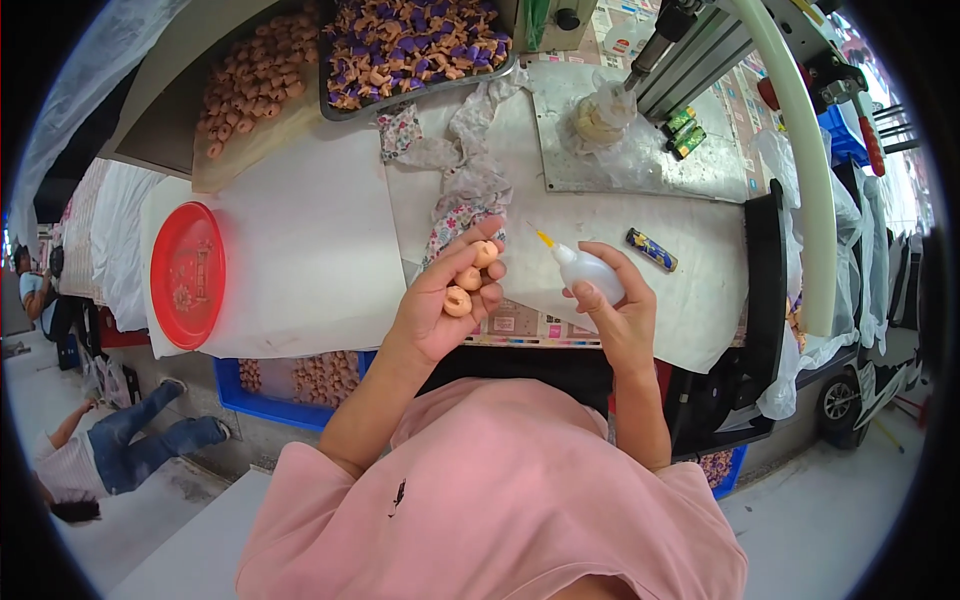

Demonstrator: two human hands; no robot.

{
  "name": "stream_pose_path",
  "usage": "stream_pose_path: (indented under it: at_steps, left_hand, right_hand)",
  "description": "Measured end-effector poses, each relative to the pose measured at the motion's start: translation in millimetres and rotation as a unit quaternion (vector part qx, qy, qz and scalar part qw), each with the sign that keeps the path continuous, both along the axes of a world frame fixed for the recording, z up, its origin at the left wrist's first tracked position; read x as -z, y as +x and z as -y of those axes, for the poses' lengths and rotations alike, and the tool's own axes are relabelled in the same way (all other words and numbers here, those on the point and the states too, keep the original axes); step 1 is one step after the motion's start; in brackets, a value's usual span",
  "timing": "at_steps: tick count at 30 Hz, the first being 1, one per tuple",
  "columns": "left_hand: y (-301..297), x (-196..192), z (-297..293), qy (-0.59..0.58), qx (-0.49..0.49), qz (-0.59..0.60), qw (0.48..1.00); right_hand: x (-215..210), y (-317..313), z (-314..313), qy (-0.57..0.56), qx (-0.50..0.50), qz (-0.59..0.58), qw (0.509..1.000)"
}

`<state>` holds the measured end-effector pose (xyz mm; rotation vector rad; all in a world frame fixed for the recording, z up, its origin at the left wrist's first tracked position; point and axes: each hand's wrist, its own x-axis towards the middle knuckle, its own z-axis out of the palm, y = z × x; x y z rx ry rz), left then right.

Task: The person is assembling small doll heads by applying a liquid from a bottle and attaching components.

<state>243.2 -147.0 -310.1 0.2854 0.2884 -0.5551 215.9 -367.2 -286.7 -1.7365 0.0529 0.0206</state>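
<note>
My left hand (428,312) is cupped palm up over the near part of the table, its fingers curled around three small peach-coloured doll heads (468,279) lying in a row. One of them shows a round hole. To its right, my right hand (628,312) grips a white squeeze bottle (590,273) between thumb and fingers. The bottle is tilted, its yellow nozzle (545,239) with a thin tip pointing up and left toward the doll heads, apart from them. A crumpled floral cloth (464,222) lies just beyond my left hand.
A red round tray (188,275) rests at the left. Behind are a pile of doll heads (262,75) and a black tray (420,99) of peach and purple parts. A metal machine plate (690,178) stands back right, near a dark patterned cylinder (652,250). Blue crates (232,392) sit below.
</note>
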Motion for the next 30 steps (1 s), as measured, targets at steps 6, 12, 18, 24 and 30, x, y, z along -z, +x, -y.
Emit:
stream_pose_path:
  at_steps: [6,12,18,24,30]
  left_hand:
    - [-4,-3,14,0.032,0.024,-0.025,0.999]
    - [-7,9,12,0.046,0.042,0.033,0.998]
    - [-6,9,13,0.06,0.059,0.016,0.996]
    - [-10,23,14,0.039,0.044,0.021,0.998]
    - [-9,22,15,0.063,0.058,0.032,0.996]
  right_hand:
    - [-26,-10,-2,0.077,0.096,0.078,0.989]
    - [-22,-16,1,0.023,0.111,0.126,0.985]
    - [-16,-15,0,-0.033,0.086,0.224,0.97]
    - [-11,-17,0,-0.052,0.067,0.228,0.97]
    - [-9,-18,0,-0.053,0.061,0.23,0.97]
